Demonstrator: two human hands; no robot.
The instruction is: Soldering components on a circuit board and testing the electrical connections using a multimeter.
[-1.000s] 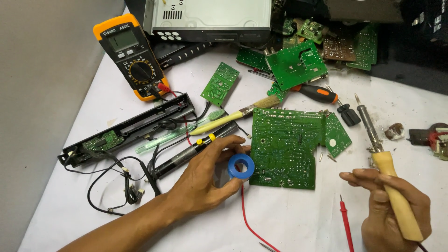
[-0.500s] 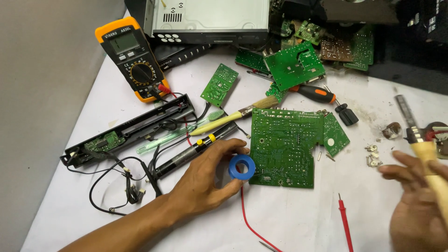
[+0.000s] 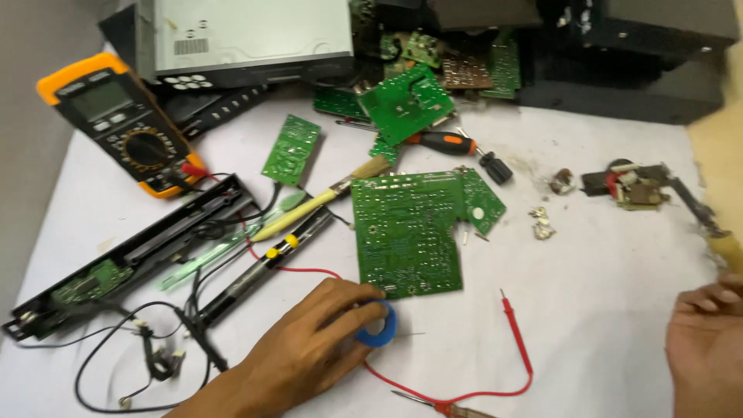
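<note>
Blue spool [image 3: 379,325]: a small roll of solder lies flat on the white tabletop [image 3: 604,310], just below the lower edge of the big green board [image 3: 406,232].
Left hand [image 3: 309,348]: fingers curled over the spool, pinching it against the tabletop; a fine wire end pokes out to the right.
Right hand [image 3: 708,348]: at the frame's right edge, fingers loosely bent just under the yellow handle of a soldering iron [image 3: 708,220]; whether it grips the handle cannot be told, since the edge cuts it off.
Iron: its metal shaft slants up-left toward a small cluster of parts [image 3: 627,184].
Red lead [image 3: 515,333]: a probe wire loops from beneath the left hand around to a tip [image 3: 441,404] near the bottom edge.
Further out: a brush [image 3: 325,201] and a black pen-like tool [image 3: 263,267] lie left of the board; a long black panel [image 3: 131,255] and tangled black wires [image 3: 155,348] beyond; an orange multimeter [image 3: 124,124] at far left; a screwdriver [image 3: 449,143] and loose green boards [image 3: 406,101] above.
Risk: the iron's tip may be hot and rests near clutter, so a careless swing could scorch the red lead or a finger.
Risk: the lead passing under the left hand may snag and drag the spool or the board.
</note>
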